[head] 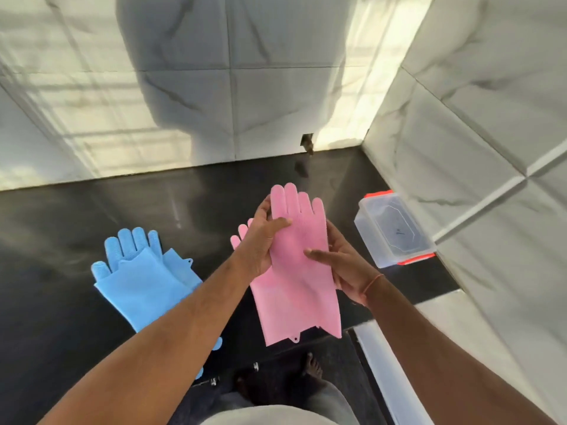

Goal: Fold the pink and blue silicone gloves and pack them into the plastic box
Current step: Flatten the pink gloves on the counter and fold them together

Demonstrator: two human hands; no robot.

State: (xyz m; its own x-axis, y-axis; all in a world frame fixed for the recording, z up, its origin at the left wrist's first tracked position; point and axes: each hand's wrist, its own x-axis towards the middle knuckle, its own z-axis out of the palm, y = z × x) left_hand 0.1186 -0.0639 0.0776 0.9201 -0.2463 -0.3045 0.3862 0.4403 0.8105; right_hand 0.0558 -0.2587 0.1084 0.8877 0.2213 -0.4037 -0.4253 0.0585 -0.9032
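Left hand [264, 240]: closed round the left edge of the pink glove [299, 265], thumb across the front near the base of the glove's fingers, the other fingers hidden behind it.
Right hand [340, 262]: cupped against the right edge at mid-length, thumb laid on the front, fingers behind; a light hold, not a tight one.
Pink glove: lifted clear of the counter [76, 240], fingertips pointing far, cuff hanging near, unfolded.
Second pink glove [241, 233]: only a few fingertips show behind the left hand; I cannot tell whether it lies on the counter or is held too.
Blue gloves [144, 271]: lying on the counter to the left, overlapping one another, partly under the left forearm.
Box [394, 230]: clear plastic with orange clips, at the right against the wall [475, 133], well apart from the hands; whether a lid is on it I cannot tell.
Doing the step well: probably square the edges first, then bring fingertips to cuff and press the crease flat, since silicone tends to spring back open.
Writing: none readable; a dark mark shows through the box, too small to make out.
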